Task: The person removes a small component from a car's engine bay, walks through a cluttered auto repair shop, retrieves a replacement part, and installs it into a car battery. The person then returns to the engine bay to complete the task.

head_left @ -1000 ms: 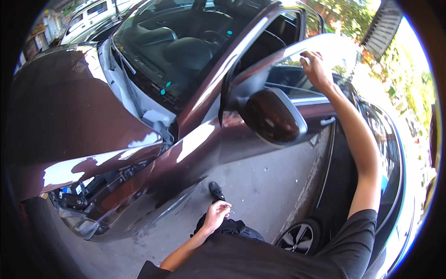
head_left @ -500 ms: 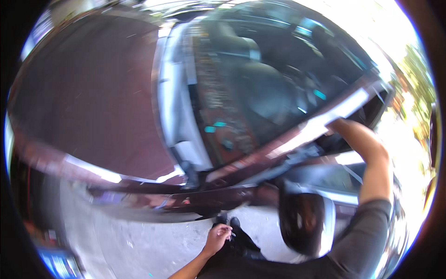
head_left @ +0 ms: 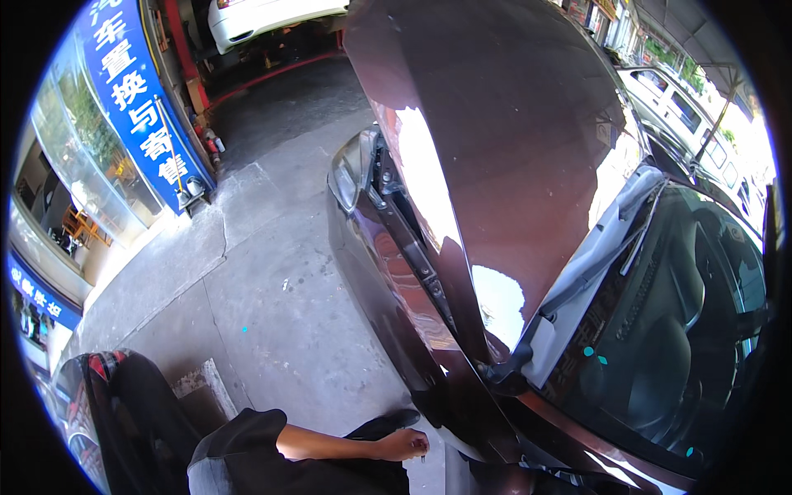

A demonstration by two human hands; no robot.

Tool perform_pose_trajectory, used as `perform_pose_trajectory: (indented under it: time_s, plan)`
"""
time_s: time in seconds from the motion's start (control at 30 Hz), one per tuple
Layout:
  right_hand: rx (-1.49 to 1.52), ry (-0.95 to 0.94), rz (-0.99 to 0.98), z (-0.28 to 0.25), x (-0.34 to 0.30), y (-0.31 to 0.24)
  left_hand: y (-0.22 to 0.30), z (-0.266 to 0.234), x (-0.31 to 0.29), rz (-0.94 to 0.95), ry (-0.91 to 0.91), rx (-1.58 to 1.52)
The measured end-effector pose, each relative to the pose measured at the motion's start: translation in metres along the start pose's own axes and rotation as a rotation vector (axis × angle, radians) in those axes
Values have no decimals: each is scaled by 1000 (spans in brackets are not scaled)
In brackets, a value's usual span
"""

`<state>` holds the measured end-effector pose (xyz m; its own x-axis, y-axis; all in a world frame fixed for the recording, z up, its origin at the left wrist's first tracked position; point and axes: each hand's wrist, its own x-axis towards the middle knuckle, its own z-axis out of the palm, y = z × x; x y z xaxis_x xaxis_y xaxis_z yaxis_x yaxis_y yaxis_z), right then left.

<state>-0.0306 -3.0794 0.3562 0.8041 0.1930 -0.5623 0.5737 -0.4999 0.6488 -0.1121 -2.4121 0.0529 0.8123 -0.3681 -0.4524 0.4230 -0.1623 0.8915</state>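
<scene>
My left hand hangs low in front of my body, at the lower middle. Its fingers are curled together, and a small thin object shows at their tips, too small to name. To its right, apart from it, stands a dark maroon car with its bonnet partly raised. A gap shows the inner edge of the front wing. The windscreen lies at the right. My right hand is out of view.
At the far left stand a blue sign panel and glass doors. A dustpan rests by the sign's foot. A white car stands raised in the bay at the back. Another white vehicle is at the far right.
My view has swung left, from the windscreen toward the workshop front. My right hand, earlier at the car's open door, has left view. My left hand stays low with curled fingers.
</scene>
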Motion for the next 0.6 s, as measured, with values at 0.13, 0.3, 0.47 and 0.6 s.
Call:
perform_pose_trajectory:
  time_s: [0.13,0.3,0.47,0.6]
  plan:
    - [-80,-37,3,-9,12,-7,13,1,6,-5,-46,-37]
    - [37,-56,89,-16,26,-2,16,1,14,51,-9,47]
    - [109,-62,139,-19,35,-1,6,-1,16,43,11,-7]
    - [183,-57,192,-24,40,-3,0,-5,15,92,36,41]
